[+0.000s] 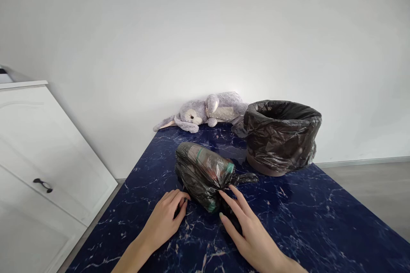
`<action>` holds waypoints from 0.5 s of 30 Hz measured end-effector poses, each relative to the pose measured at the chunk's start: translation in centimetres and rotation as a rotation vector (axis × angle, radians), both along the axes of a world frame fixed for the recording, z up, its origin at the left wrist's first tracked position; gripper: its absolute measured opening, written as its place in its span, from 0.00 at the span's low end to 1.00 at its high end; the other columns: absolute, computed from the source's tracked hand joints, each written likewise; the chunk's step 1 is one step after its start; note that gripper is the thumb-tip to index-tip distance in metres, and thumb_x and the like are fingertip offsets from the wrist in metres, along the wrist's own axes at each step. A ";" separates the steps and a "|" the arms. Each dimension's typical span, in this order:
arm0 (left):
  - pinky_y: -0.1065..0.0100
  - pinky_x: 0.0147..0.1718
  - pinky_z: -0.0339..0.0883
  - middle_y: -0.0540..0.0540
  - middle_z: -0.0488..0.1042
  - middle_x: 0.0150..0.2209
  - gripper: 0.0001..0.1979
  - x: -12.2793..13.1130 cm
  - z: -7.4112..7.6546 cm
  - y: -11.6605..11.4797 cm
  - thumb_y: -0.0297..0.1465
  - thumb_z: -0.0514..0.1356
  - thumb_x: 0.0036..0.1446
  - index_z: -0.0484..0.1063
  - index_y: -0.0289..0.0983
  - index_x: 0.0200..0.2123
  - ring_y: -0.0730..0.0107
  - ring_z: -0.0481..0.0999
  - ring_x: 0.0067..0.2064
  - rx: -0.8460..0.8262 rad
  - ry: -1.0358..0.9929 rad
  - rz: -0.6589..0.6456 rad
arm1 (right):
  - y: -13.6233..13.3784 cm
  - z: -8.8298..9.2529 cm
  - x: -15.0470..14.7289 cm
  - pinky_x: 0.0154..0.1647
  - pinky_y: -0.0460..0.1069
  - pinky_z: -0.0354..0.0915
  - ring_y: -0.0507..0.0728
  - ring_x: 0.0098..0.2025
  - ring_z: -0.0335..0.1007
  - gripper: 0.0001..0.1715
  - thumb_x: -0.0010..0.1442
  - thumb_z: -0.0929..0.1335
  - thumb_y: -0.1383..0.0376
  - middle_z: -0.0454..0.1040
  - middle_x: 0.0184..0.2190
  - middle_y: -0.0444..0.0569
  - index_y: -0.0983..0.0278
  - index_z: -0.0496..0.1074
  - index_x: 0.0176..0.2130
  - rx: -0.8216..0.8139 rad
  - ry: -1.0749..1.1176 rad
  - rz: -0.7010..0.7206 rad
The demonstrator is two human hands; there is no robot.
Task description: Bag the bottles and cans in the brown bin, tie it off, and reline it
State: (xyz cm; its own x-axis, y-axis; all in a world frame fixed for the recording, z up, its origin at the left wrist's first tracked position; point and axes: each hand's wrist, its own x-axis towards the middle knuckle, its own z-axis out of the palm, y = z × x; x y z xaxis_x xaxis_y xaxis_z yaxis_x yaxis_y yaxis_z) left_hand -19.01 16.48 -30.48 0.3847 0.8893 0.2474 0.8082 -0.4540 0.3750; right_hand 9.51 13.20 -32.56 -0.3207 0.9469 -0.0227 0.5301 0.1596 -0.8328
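Observation:
A tied black rubbish bag (205, 174), stuffed with items that show green and brown through the plastic, lies on a dark blue marbled table (320, 222). My left hand (165, 221) rests at the bag's near left side, fingers curled against the plastic. On the bag's near right side my right hand (248, 228) lies with fingers stretched out, touching the bag just below its knotted end (245, 178). Neither hand lifts the bag.
A round bin lined with a black bag (282, 136) stands behind and to the right of the tied bag. A grey plush rabbit (205, 113) lies at the table's far edge against the white wall. A white cabinet (38, 170) stands at the left.

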 end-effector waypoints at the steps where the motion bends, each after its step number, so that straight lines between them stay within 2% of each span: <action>1: 0.59 0.42 0.71 0.45 0.77 0.40 0.15 0.0 0.0 0.0 0.40 0.48 0.78 0.73 0.43 0.46 0.59 0.77 0.40 -0.003 0.000 -0.002 | 0.0 0.0 0.0 0.77 0.64 0.55 0.69 0.81 0.38 0.38 0.76 0.56 0.40 0.36 0.81 0.43 0.43 0.52 0.78 0.002 0.001 -0.001; 9: 0.58 0.42 0.71 0.45 0.77 0.39 0.15 -0.1 -0.2 0.1 0.40 0.49 0.78 0.74 0.43 0.47 0.59 0.77 0.40 -0.008 0.004 -0.004 | 0.0 0.0 0.1 0.77 0.64 0.55 0.68 0.81 0.41 0.37 0.76 0.57 0.41 0.39 0.81 0.43 0.44 0.53 0.77 0.047 0.009 0.020; 15: 0.59 0.43 0.71 0.45 0.78 0.41 0.14 -0.1 -0.3 0.0 0.39 0.49 0.78 0.73 0.43 0.46 0.59 0.78 0.40 0.018 -0.013 -0.011 | -0.2 0.4 0.4 0.75 0.63 0.61 0.69 0.81 0.40 0.38 0.75 0.60 0.41 0.38 0.81 0.38 0.39 0.50 0.77 -0.002 0.012 0.092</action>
State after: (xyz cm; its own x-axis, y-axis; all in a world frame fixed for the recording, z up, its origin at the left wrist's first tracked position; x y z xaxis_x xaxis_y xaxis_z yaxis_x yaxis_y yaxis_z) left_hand -19.09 16.53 -30.83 0.3915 0.8803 0.2680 0.7981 -0.4698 0.3772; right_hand 9.91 13.02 -32.16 -0.4069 0.9132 -0.0202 0.5031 0.2056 -0.8394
